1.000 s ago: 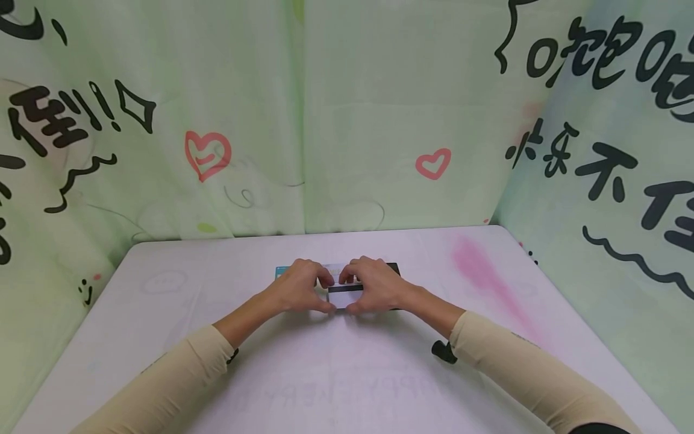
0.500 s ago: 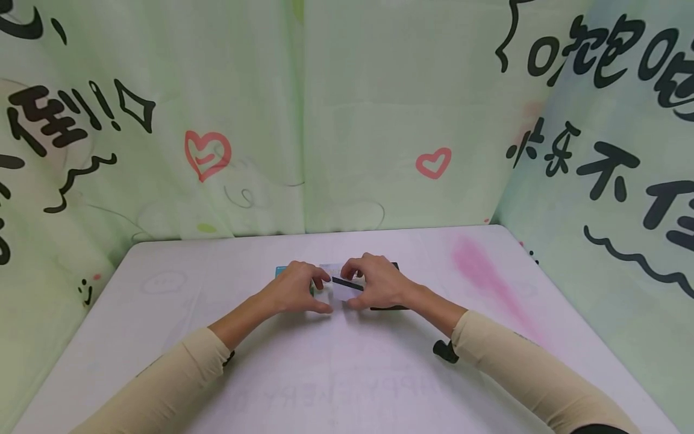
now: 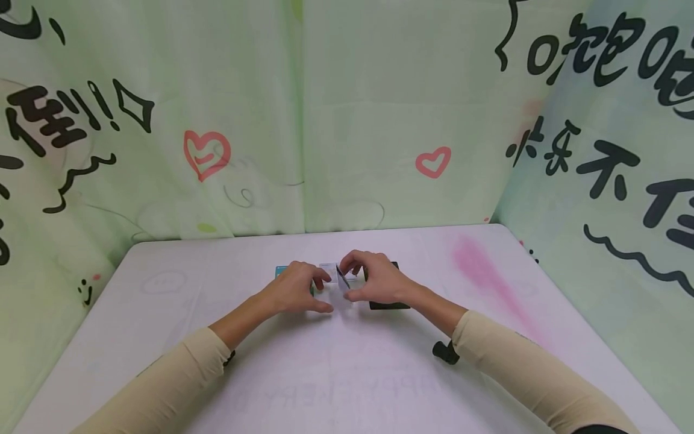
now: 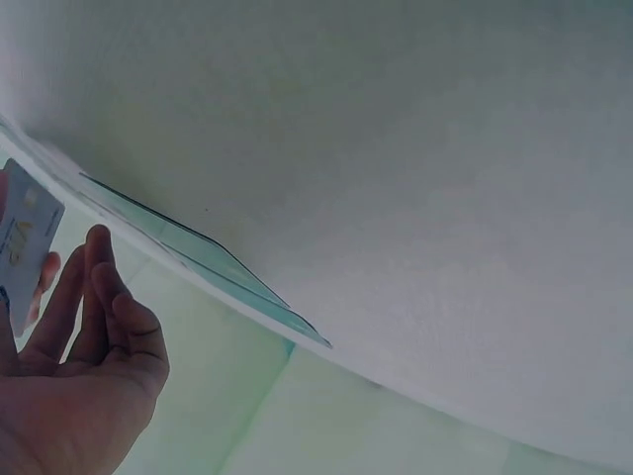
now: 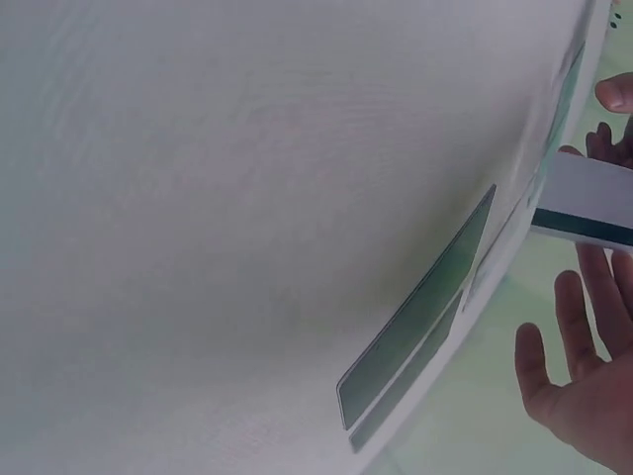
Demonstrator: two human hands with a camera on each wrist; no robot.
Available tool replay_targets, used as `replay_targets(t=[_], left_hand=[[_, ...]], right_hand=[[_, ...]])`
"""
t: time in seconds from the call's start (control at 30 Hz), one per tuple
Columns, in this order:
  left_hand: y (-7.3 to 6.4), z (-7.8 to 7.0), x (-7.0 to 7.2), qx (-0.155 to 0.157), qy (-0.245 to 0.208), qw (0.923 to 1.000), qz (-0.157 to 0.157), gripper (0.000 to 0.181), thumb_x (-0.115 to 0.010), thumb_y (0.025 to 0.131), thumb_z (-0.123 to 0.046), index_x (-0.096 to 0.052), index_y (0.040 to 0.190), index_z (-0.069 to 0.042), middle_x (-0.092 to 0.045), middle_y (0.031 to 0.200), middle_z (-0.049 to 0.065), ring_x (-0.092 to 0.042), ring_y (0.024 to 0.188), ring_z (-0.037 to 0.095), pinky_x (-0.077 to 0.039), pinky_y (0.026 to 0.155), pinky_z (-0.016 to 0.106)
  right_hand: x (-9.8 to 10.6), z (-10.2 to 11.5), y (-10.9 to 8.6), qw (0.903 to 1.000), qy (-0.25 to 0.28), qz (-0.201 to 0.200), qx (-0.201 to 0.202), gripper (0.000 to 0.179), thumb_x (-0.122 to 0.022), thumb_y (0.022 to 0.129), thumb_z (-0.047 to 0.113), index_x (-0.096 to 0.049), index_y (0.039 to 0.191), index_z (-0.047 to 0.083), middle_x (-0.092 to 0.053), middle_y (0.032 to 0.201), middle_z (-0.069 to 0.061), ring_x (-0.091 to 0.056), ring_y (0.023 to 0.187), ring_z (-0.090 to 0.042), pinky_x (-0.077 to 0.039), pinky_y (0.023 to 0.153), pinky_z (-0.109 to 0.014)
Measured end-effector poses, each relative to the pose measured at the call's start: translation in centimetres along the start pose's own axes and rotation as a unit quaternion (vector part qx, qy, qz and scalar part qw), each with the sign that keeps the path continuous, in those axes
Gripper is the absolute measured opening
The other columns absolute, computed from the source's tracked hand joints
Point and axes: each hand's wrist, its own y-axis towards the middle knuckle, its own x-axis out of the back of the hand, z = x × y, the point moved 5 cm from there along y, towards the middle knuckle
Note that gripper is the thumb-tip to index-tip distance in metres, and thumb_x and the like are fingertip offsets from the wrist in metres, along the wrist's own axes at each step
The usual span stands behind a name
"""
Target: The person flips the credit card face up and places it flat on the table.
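My right hand [image 3: 379, 280] pinches a white magnetic-stripe card [image 3: 341, 282] between thumb and fingertips, on edge above the table. In the right wrist view the card [image 5: 588, 188] shows its dark stripe. The left wrist view shows its other face [image 4: 30, 233], pale with gold lettering. My left hand [image 3: 297, 289] is just left of it, thumb and fingers apart, with nothing visible between them. A black flat card-like item [image 3: 389, 305] lies under the right hand. A blue one [image 3: 280, 270] peeks out behind the left hand, mostly hidden.
A pale card-like piece [image 3: 328, 269] lies on the table between the hands, partly covered. The white table [image 3: 325, 374] extends toward me, with a pink smear [image 3: 482, 271] at right. Printed curtains [image 3: 347, 120] stand behind its far edge.
Both hands were at the card, which lay flatter with its stripe level. The left hand has let go; the right hand has lifted and turned the card on edge, uncovering more of the black item.
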Motion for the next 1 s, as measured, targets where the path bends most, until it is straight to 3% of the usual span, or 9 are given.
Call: replay_targets(t=[0.13,0.3,0.63,1.0], left_hand=[[0.02,0.03,0.03,0.001,0.000,1.0000,-0.003,0.056,-0.093,0.075,-0.038,-0.076,0.116,-0.004,-0.075,0.091,0.001,-0.066,0.091,0.019,-0.052,0.080,0.031],[0.19,0.12,-0.06,0.006,0.001,1.0000,-0.004,0.055,-0.093,0.075,-0.038,-0.076,0.116,-0.005,-0.075,0.091,0.001,-0.065,0.089,0.018,-0.051,0.078,0.029],[0.46,0.00,-0.12,-0.001,-0.001,1.0000,-0.006,0.056,-0.093,0.075,-0.040,-0.076,0.116,-0.005,-0.075,0.090,0.000,-0.065,0.086,0.017,-0.050,0.073,0.026],[0.49,-0.15,-0.07,0.005,-0.004,0.9999,-0.011,0.051,-0.092,0.077,-0.038,-0.077,0.113,-0.005,-0.075,0.090,0.001,-0.064,0.084,0.017,-0.049,0.070,0.026]], right_hand=[[0.19,-0.11,-0.11,0.9987,0.049,-0.010,-0.007,0.044,-0.083,0.079,0.019,-0.067,0.119,0.013,-0.072,0.116,-0.004,-0.066,0.109,-0.030,-0.050,0.093,-0.051],[0.21,-0.25,-0.14,0.9968,0.079,-0.009,-0.012,0.046,-0.082,0.080,0.016,-0.064,0.122,0.009,-0.072,0.117,-0.011,-0.066,0.108,-0.031,-0.050,0.096,-0.055],[0.16,-0.24,-0.36,0.9928,0.117,-0.005,-0.026,0.047,-0.079,0.081,0.008,-0.054,0.121,0.011,-0.078,0.120,-0.004,-0.067,0.105,-0.025,-0.055,0.096,-0.050],[0.26,0.00,-0.69,0.9896,0.141,-0.005,-0.031,0.048,-0.078,0.081,0.008,-0.049,0.120,0.009,-0.078,0.116,-0.009,-0.067,0.097,-0.023,-0.055,0.090,-0.041]])
